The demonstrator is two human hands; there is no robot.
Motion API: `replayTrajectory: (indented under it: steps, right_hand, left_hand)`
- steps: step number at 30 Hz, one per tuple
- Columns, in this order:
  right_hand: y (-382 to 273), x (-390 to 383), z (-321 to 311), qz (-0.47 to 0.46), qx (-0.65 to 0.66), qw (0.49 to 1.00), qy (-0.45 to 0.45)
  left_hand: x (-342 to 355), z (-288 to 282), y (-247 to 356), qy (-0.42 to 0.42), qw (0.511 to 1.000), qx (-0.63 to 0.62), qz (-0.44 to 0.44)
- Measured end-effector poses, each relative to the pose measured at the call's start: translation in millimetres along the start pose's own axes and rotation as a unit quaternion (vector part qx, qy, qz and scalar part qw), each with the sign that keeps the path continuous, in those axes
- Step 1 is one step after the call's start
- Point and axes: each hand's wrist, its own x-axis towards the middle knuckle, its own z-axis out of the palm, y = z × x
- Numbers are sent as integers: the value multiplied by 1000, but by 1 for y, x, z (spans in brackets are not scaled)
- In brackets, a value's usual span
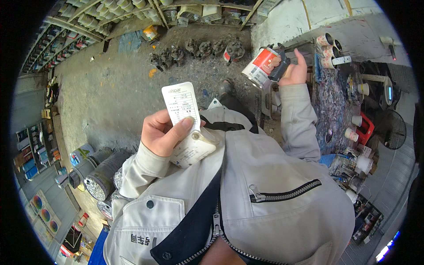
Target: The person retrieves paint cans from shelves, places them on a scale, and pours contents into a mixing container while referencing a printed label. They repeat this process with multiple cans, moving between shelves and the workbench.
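Observation:
My left hand pinches a bundle of white printed cards in front of my chest. Its thumb lies across the front card, and a round metal fastener joins the cards near the lower end. Out to the right, my right hand grips a red and white paint can by the dark handle piece on its top. The can is tilted, its metal bottom rim pointing down and left. Some of the right fingers show through the handle; the thumb sticks up.
Several dark stirring lids stand in a row on the stained floor, one on a red can. Shelves of containers line the far left. To my right a paint-spattered bench carries cups and a red scale. Metal drums stand at left.

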Motion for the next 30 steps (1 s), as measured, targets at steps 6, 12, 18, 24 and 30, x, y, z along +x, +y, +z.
replayTrajectory:
  steps: [6,12,18,24,30]
  right_hand:
    - [16,35,16,91,-17,994,-54]
    - [38,121,41,118,-66,991,-15]
    - [97,250,14,138,-65,987,50]
    - [221,355,-89,148,-179,945,229]
    - [311,457,-185,355,-131,876,299]
  left_hand:
    - [23,-13,4,30,999,-16,-11]
    - [71,-28,32,78,996,-19,-47]
    - [137,-53,54,80,986,77,-125]
    - [190,-91,8,127,946,14,-297]
    - [218,-134,-49,150,906,-7,-395]
